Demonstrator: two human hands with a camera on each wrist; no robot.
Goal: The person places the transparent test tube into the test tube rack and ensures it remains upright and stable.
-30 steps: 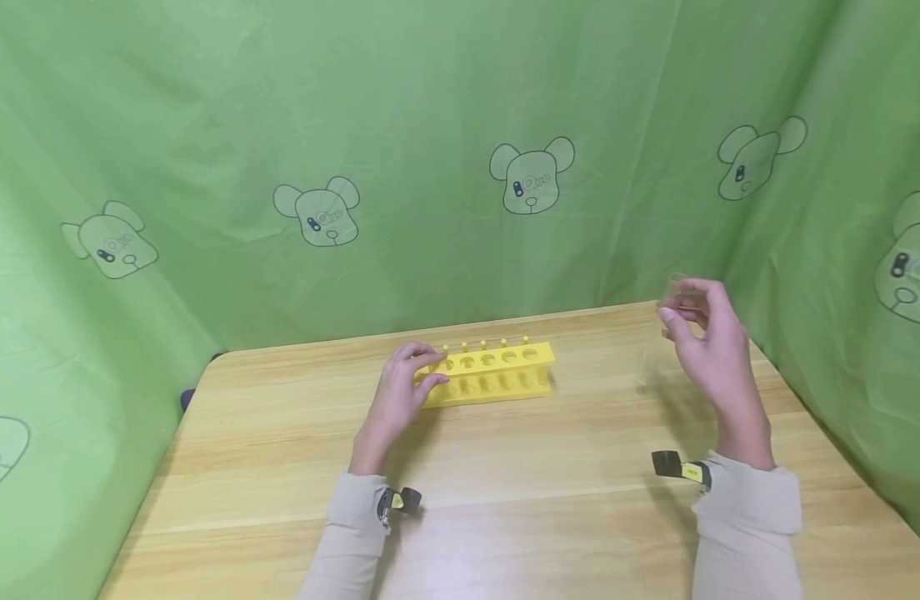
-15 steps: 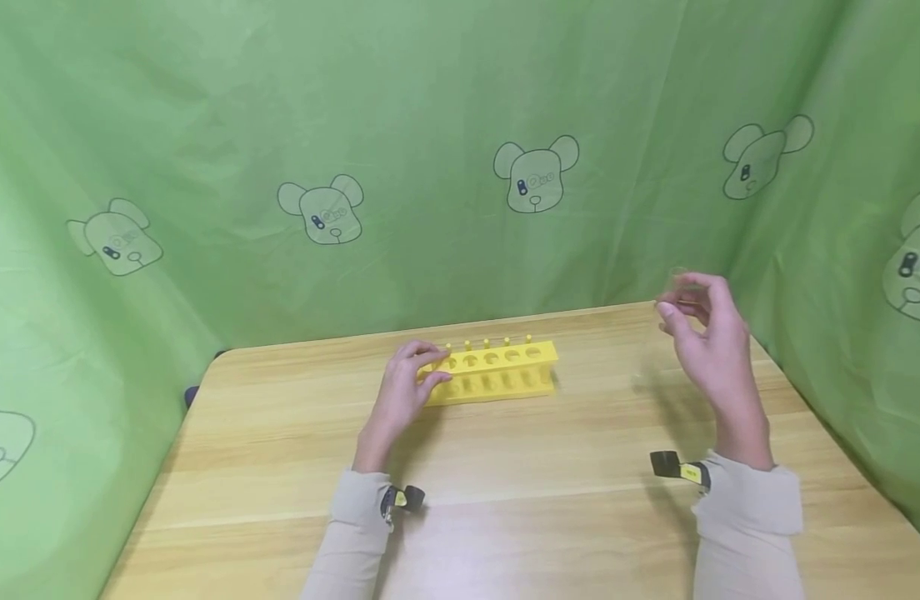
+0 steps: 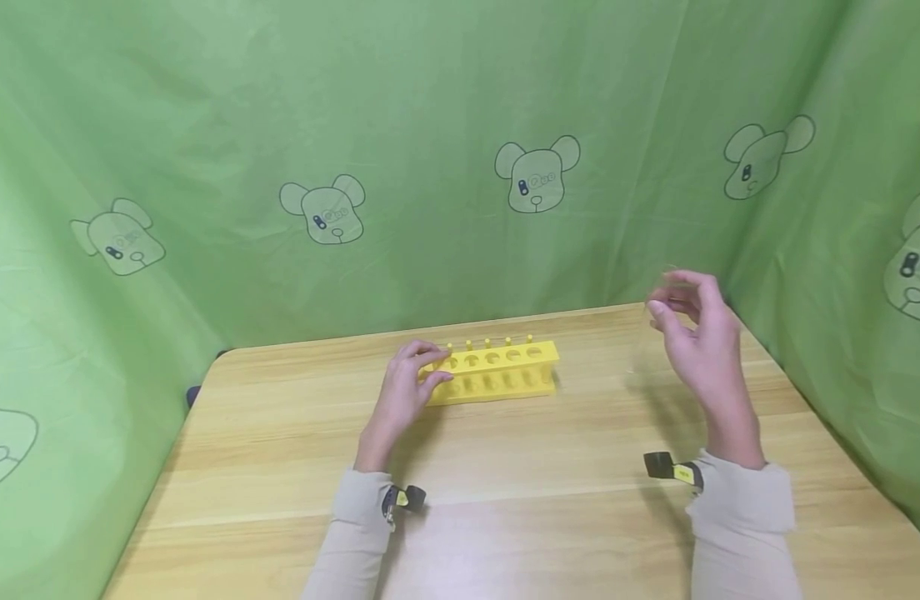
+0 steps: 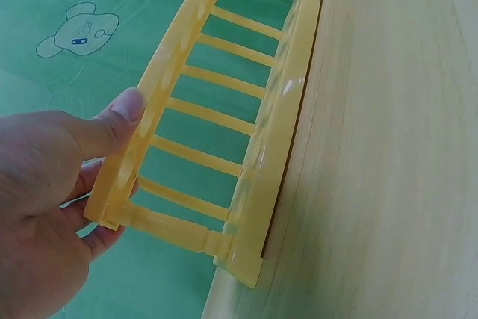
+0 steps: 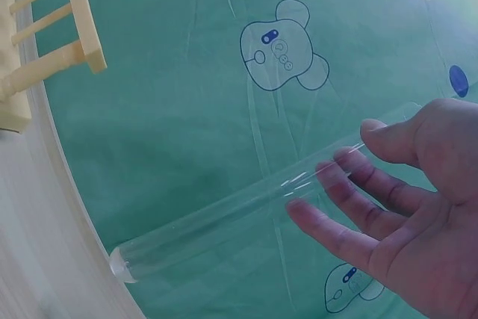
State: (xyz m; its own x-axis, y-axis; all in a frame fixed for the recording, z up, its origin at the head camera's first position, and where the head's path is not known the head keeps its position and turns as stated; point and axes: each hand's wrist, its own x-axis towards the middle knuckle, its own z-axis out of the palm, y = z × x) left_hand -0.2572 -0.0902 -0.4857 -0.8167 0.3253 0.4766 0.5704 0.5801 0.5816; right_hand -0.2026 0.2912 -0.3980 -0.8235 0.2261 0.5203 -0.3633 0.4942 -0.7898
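A yellow test tube rack (image 3: pixel 492 375) stands on the table, a row of round holes along its top and pegs behind them. My left hand (image 3: pixel 403 383) grips the left end of its top bar; the left wrist view shows the thumb (image 4: pixel 128 106) on one side of the bar and fingers beneath. Off to the right, my right hand (image 3: pixel 696 333) pinches a clear test tube (image 5: pixel 216 211) near its upper end between thumb and fingers. In the right wrist view the tube's rounded bottom points toward the table side. In the head view the tube is barely visible.
The wooden table (image 3: pixel 505 500) carries the rack near its back edge. Green curtains (image 3: pixel 430 100) printed with bear heads hang behind and at both sides. Each wrist wears a strap with a black camera (image 3: pixel 658 465).
My right hand, with the test tube, has shifted slightly to the left over the last half second. The left hand stays on the rack, which has not moved on the table.
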